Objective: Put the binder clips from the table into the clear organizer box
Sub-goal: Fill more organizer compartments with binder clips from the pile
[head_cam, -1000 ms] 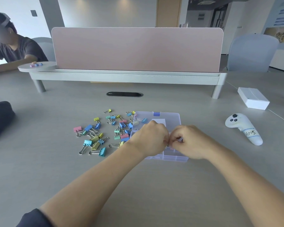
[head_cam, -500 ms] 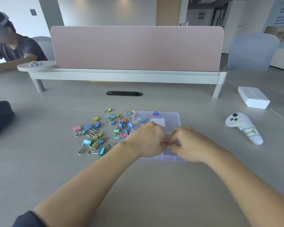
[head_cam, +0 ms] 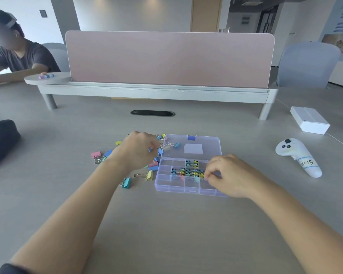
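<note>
The clear organizer box [head_cam: 190,191] lies open in front of me, its lid [head_cam: 206,141] folded back flat. Rows of several binder clips [head_cam: 188,171] fill its middle compartments. Loose coloured binder clips lie left of the box, among them a teal one [head_cam: 126,182], a yellow one [head_cam: 149,175] and a pink one [head_cam: 96,154]. My left hand [head_cam: 139,151] is over this pile, its fingertips curled onto a blue clip [head_cam: 150,150]. My right hand [head_cam: 230,175] is over the box's right side, fingers pinched on a small clip [head_cam: 206,179] that is mostly hidden.
A white controller [head_cam: 297,157] and a white box [head_cam: 309,122] lie to the right. A dark bag [head_cam: 0,141] sits at the left edge. A pink divider [head_cam: 166,58] crosses the table behind a cable slot [head_cam: 152,113]. A person [head_cam: 18,56] sits far left.
My hands, held together over the box before, have parted. The left moved up and left to the loose pile; the right stayed low over the box's right compartments.
</note>
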